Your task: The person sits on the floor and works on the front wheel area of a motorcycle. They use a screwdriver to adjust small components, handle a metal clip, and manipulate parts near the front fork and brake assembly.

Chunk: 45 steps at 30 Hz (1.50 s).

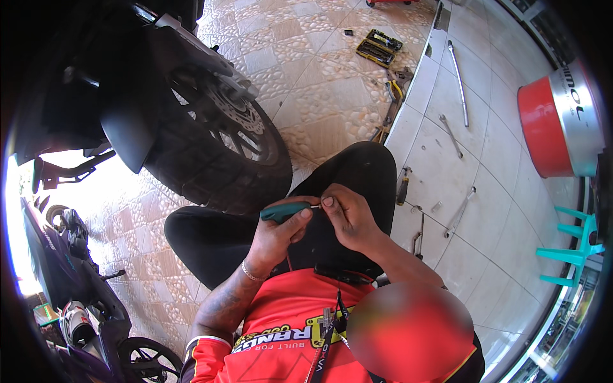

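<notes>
My left hand [279, 239] is closed around the teal handle of a screwdriver [288, 210], held level above my lap. The short metal shaft points right, toward my right hand [348, 217]. Thumb and fingers of my right hand pinch the tip of that shaft; whether a separate bit sits between them is hidden. Just beyond my hands stands a motorcycle wheel [223, 137] with a knobby black tyre and a brake disc.
On the tiled ledge to the right lie spanners [452, 136], a long metal bar [459, 83] and a yellow-black screwdriver [403, 186]. An open bit case [377, 50] and pliers [394, 96] are on the floor ahead. A red-silver drum [546, 127] and a turquoise stool [575, 247] stand far right. Another motorcycle [83, 268] is at left.
</notes>
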Each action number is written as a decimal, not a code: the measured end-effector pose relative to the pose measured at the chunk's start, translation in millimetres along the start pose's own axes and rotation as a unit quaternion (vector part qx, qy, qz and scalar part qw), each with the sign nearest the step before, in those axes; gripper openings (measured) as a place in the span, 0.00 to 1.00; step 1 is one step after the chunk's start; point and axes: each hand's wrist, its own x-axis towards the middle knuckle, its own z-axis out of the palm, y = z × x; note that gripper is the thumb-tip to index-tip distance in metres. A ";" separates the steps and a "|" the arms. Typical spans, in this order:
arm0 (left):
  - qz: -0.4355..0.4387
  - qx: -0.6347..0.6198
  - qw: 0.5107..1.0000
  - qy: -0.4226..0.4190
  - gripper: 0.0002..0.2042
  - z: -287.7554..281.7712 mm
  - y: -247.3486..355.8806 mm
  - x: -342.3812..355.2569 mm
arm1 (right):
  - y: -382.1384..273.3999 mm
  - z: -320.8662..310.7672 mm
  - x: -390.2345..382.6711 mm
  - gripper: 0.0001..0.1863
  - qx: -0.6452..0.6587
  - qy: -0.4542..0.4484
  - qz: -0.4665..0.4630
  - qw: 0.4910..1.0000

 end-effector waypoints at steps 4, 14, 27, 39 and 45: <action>-0.008 -0.004 1.000 0.001 0.15 -1.0 -0.8 -1.8 | -0.3 -16.1 -0.8 0.19 0.077 -0.091 0.168 0.979; -0.002 0.006 1.000 0.009 0.15 -2.9 -0.2 -0.2 | 1.2 -8.4 -8.7 0.11 0.150 -0.067 0.060 0.985; -0.010 -0.004 1.000 0.008 0.14 -4.0 -1.1 0.6 | -5.7 -16.6 -4.5 0.12 0.047 -0.107 0.164 0.980; -0.014 -0.010 1.000 -0.002 0.13 -5.1 -2.8 -0.1 | -1.4 -19.1 -6.6 0.09 0.073 -0.071 0.143 0.985; -0.009 -0.015 1.000 0.007 0.15 -3.4 -3.0 -0.7 | -4.6 -14.8 -9.4 0.12 0.084 0.011 0.041 0.996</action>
